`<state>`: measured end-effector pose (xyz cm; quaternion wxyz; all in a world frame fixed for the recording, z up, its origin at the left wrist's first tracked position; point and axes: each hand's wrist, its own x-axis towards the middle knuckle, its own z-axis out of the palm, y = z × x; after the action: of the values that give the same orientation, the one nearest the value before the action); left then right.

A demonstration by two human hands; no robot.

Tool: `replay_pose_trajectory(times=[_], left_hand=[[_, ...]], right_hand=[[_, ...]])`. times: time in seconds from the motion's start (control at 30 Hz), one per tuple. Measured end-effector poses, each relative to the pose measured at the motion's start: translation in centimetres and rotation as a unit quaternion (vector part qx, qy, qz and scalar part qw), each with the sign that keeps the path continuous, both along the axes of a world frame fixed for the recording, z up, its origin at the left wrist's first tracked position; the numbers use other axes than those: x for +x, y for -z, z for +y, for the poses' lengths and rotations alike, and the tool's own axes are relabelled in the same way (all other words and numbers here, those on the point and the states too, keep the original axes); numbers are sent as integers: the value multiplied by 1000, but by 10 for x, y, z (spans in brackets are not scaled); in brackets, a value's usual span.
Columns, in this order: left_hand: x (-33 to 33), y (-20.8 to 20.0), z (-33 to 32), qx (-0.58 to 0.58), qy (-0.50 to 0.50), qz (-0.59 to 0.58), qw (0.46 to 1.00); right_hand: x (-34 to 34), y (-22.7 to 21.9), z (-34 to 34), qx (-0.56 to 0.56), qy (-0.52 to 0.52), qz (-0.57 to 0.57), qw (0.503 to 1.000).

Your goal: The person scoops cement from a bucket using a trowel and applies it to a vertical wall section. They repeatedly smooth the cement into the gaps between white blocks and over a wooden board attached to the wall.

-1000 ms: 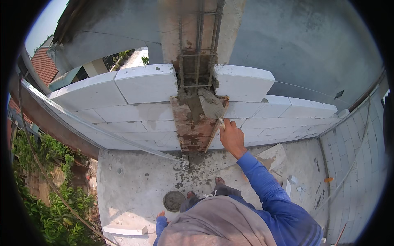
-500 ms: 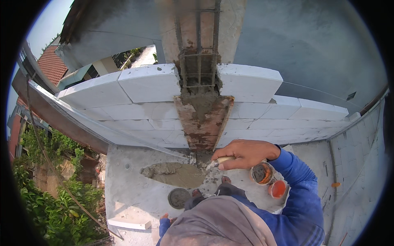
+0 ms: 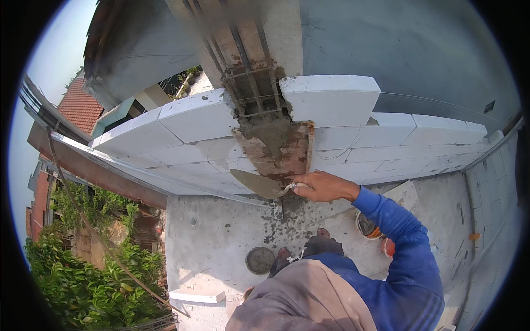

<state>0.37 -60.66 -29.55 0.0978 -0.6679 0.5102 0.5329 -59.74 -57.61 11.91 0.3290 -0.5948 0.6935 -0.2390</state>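
Note:
My right hand is closed around the handle of a pointed trowel. The blade points left, in front of the block wall, with only a thin grey film on it. Just beyond it stands a mortar-smeared formwork board set against a gap between white blocks. Steel reinforcing bars rise out of wet mortar at the top of that board. Of my left hand only a sliver shows beside my clothing; its fingers are hidden.
A round container of mortar stands by my feet. To the right are a bucket and an orange-red pail, partly behind my sleeve. A white block lies near the floor's left edge, with plants below. Mortar splashes dot the floor.
The mound of mortar on the trowel is gone from its blade. My right hand and the trowel have risen slightly toward the formwork. The view has shifted, and my left hand is more hidden.

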Motion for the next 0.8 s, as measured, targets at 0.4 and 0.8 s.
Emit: replay_pose_trajectory(times=[0.4, 0.8], left_hand=[[35, -48, -55, -30, 33, -42, 998], [52, -78, -69, -48, 29, -74, 996]], right_hand=[[57, 84, -54, -9, 180, -565, 805], [22, 79, -65, -66, 250, -601, 756]])
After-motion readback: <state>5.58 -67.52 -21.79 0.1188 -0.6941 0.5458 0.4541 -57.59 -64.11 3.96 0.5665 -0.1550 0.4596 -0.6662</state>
